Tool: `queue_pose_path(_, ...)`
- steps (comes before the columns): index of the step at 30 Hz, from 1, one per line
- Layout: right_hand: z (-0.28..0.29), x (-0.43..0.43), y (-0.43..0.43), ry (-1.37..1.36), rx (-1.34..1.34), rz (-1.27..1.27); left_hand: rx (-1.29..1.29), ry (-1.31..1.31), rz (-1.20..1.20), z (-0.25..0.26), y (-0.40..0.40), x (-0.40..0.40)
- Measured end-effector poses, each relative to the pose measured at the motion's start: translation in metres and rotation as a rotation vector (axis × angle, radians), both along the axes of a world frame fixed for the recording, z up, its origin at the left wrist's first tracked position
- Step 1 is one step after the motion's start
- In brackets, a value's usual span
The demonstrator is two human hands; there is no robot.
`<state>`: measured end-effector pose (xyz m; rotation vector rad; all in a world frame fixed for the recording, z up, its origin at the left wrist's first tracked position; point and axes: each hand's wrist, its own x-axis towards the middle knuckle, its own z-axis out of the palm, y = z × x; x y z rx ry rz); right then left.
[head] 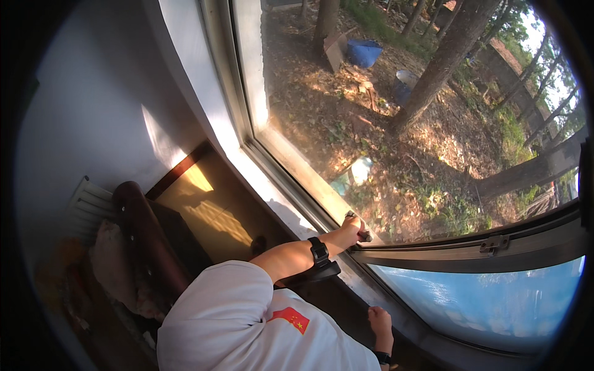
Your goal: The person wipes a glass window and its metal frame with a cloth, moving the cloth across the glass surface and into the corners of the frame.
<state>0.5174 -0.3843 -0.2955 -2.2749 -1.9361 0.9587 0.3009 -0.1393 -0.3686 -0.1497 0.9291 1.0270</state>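
My left hand (351, 229) is stretched out to the window's lower corner. Its fingers are closed around a small bunched greyish cloth (366, 236), which pokes out on both sides of the fist. The hand meets the bottom of the clear window pane (320, 116), beside the metal window frame (297, 197). A black strap with a device (319, 252) circles that forearm. Lower down, my right hand (380, 320) is curled into a fist near the white sill (408, 320). Nothing shows in it, and a dark band sits at its wrist.
A bluish pane (482, 297) with a latch (494, 243) on its frame stands to the right. Left of me are a dark red-brown chair or sofa arm (148, 236), a pale cloth (113, 264) and a white wall (93, 106). Trees and a blue tub (364, 53) show outside.
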Motion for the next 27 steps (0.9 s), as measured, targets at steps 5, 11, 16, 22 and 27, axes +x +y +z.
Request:
queue_pose_path(5, -0.003, -0.019, 0.024, -0.04, 0.042, 0.011, 0.088, 0.009, 0.274, 0.021, 0.041, -0.106)
queue_pose_path(11, -0.011, -0.054, 0.055, -0.044, -0.074, 0.061, 0.211, 0.36, 0.553, 0.056, 0.107, -0.253)
queue_pose_path(16, -0.006, -0.087, 0.094, -0.067, -0.014, 0.079, 0.582, 0.52, 0.919, 0.115, 0.13, -0.326)
queue_pose_path(22, 0.024, -0.128, 0.131, -0.117, -0.017, 0.117, 0.604, 1.489, 0.981, 0.089, 0.151, -0.378)
queue_pose_path(27, 0.023, -0.139, 0.125, -0.084, -0.127, 0.003, 0.542, 1.577, 0.872, 0.058, 0.158, -0.366)
